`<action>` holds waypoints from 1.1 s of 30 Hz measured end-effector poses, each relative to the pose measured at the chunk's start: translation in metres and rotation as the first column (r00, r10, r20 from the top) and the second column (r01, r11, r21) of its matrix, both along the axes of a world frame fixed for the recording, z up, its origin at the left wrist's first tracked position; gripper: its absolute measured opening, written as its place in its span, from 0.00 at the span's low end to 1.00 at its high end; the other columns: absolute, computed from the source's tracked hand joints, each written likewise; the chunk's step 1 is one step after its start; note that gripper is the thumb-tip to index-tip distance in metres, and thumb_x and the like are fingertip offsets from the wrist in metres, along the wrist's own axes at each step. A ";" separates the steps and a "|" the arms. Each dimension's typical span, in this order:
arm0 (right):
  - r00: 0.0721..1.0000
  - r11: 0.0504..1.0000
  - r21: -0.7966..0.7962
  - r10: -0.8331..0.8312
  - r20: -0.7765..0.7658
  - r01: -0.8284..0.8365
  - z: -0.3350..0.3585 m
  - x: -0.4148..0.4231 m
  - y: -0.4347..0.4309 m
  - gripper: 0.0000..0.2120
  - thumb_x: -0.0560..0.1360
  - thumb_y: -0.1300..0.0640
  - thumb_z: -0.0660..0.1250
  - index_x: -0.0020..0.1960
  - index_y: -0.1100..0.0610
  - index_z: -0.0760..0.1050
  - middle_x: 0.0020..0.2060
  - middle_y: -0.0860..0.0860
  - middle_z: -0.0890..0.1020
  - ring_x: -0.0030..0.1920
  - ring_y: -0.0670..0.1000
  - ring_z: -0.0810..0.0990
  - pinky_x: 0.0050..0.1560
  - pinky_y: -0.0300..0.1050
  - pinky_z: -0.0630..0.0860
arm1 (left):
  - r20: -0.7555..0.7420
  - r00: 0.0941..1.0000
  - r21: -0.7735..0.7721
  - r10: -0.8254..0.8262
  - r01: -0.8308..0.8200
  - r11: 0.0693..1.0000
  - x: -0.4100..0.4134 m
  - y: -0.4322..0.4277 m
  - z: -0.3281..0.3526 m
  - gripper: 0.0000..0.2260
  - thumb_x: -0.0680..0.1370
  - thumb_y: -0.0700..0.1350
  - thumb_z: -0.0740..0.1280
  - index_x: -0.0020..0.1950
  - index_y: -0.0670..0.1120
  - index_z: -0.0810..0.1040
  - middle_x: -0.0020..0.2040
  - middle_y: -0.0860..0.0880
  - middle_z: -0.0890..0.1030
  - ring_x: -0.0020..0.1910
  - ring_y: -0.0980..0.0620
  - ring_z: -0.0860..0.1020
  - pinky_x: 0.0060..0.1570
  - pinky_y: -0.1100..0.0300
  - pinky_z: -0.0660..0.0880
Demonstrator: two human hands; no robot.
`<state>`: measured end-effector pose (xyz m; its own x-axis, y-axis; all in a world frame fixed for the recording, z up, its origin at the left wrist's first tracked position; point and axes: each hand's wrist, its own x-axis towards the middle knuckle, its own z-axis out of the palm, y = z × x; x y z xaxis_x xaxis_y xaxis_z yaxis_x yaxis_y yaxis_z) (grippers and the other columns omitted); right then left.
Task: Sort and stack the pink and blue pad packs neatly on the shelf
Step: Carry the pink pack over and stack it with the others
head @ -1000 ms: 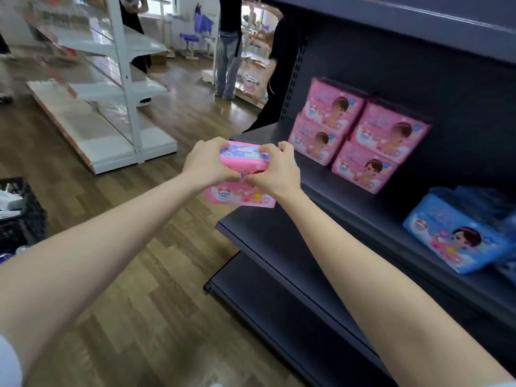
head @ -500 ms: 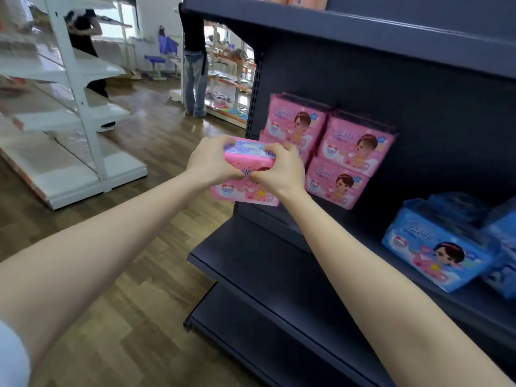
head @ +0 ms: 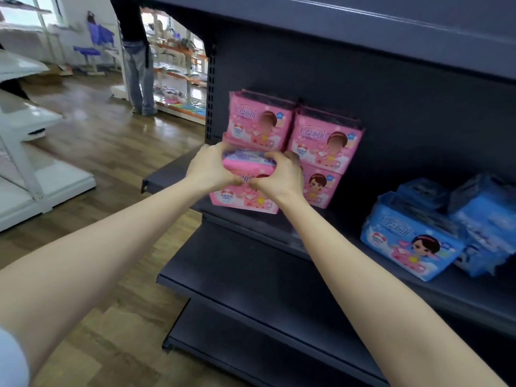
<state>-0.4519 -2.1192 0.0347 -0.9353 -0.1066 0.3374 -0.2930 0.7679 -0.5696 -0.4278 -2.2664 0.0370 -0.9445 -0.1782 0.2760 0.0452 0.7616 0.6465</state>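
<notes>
Up front, left hand (head: 209,169) and right hand (head: 282,177) both grip one pink pack (head: 240,199), fingers curled over its top, thumbs meeting on its front. It sits at the shelf (head: 474,291) front edge, just before the pink stack (head: 321,141); contact with the shelf is unclear. Blue packs (head: 410,241) lie further right, well apart. Far back stands a person (head: 138,65).

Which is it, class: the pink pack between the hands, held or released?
Held: the left hand and right hand both grip the pink pack, thumbs on its front. Whether it touches the shelf, cannot tell.
</notes>
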 end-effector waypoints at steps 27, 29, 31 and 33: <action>0.972 0.971 0.108 -0.223 0.077 0.215 -0.028 -0.034 -0.057 0.30 0.69 0.53 0.71 0.69 0.52 0.67 0.69 0.55 0.62 0.65 0.60 0.69 0.64 0.51 0.69 | 0.102 0.959 0.044 -0.264 0.261 0.964 -0.074 -0.062 -0.027 0.33 0.67 0.43 0.74 0.69 0.49 0.67 0.63 0.43 0.71 0.55 0.47 0.72 0.46 0.60 0.67; 0.971 0.969 0.126 -0.225 0.077 0.214 -0.028 -0.036 -0.058 0.29 0.70 0.54 0.70 0.70 0.52 0.66 0.69 0.55 0.61 0.65 0.60 0.68 0.64 0.50 0.69 | 0.110 0.955 0.049 -0.274 0.271 0.961 -0.078 -0.063 -0.027 0.33 0.67 0.43 0.74 0.70 0.50 0.66 0.63 0.42 0.70 0.56 0.46 0.72 0.47 0.60 0.67; 0.970 0.968 0.118 -0.231 0.081 0.221 -0.028 -0.037 -0.058 0.29 0.71 0.55 0.70 0.70 0.52 0.66 0.69 0.55 0.61 0.66 0.60 0.68 0.65 0.50 0.68 | 0.110 0.951 0.049 -0.291 0.287 0.957 -0.079 -0.063 -0.027 0.33 0.67 0.43 0.74 0.70 0.50 0.66 0.64 0.42 0.69 0.57 0.46 0.72 0.47 0.61 0.67; 0.969 0.968 0.109 -0.235 0.077 0.226 -0.029 -0.038 -0.058 0.29 0.70 0.55 0.71 0.70 0.53 0.66 0.69 0.54 0.61 0.67 0.59 0.67 0.66 0.50 0.68 | 0.105 0.947 0.051 -0.304 0.300 0.953 -0.081 -0.063 -0.028 0.33 0.67 0.44 0.74 0.70 0.50 0.65 0.64 0.43 0.69 0.57 0.46 0.72 0.48 0.61 0.67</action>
<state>-0.4898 -2.1772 0.0060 -0.9641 0.0863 0.2511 -0.0538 0.8627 -0.5029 -0.5089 -2.3298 0.0092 -0.9797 0.1129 0.1655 0.1965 0.7012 0.6854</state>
